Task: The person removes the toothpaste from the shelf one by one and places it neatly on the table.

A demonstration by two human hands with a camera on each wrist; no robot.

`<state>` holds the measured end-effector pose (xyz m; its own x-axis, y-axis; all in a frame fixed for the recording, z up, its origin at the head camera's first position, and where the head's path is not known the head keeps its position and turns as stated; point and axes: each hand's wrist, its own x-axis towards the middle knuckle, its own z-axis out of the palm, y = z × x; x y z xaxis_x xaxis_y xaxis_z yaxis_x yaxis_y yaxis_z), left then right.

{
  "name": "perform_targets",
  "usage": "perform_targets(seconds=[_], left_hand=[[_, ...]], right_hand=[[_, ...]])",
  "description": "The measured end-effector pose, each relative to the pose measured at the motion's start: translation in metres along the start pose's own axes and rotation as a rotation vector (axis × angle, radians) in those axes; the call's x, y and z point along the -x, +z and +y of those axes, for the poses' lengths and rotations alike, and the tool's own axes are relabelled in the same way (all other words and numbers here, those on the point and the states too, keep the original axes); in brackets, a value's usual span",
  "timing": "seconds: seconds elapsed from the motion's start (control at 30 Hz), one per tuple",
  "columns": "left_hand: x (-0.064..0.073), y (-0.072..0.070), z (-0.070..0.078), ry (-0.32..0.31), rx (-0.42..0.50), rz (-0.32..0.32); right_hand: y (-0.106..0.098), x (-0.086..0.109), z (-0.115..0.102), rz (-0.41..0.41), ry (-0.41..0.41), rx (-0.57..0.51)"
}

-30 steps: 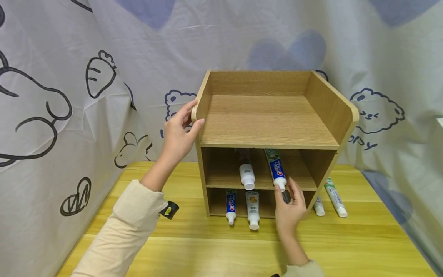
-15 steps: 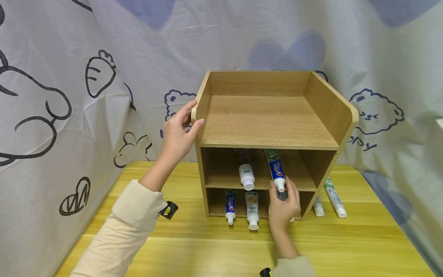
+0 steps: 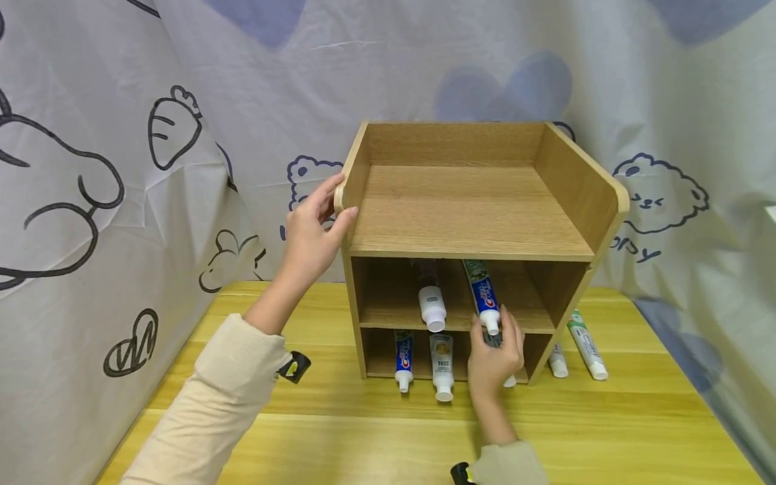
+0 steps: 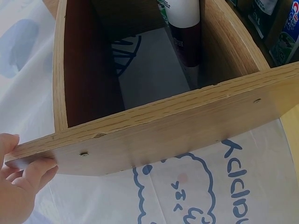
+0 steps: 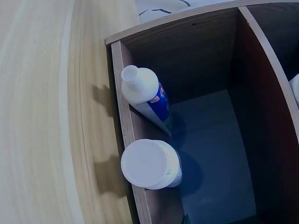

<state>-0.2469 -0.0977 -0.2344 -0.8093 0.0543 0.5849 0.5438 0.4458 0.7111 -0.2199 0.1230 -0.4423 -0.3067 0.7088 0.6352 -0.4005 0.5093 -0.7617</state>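
1. Crest toothpaste tube (image 3: pixel 485 293): in the upper of two front compartments of the wooden shelf unit (image 3: pixel 467 215), right of its centre, white cap poking past its front edge
2. Right hand (image 3: pixel 497 357): at the unit's front, thumb and fingers drawn narrow, pinching the tube's cap end
3. Left hand (image 3: pixel 312 229): grips the unit's upper left front edge
4. Handling, judged: light, soft-bodied, smooth, maybe slippery, hardly fragile; stiff cap and shoulder likely the best hold, squeezing the body less so
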Motion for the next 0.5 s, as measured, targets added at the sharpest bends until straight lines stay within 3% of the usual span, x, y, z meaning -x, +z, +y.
perform_targets(seconds=[0.5], left_hand=[[0.0009,-0.0005,0.0017,-0.022,-0.014,-0.013]], right_hand=[[0.0001,-0.0035,-0.0076,-0.068,-0.022,0.090]])
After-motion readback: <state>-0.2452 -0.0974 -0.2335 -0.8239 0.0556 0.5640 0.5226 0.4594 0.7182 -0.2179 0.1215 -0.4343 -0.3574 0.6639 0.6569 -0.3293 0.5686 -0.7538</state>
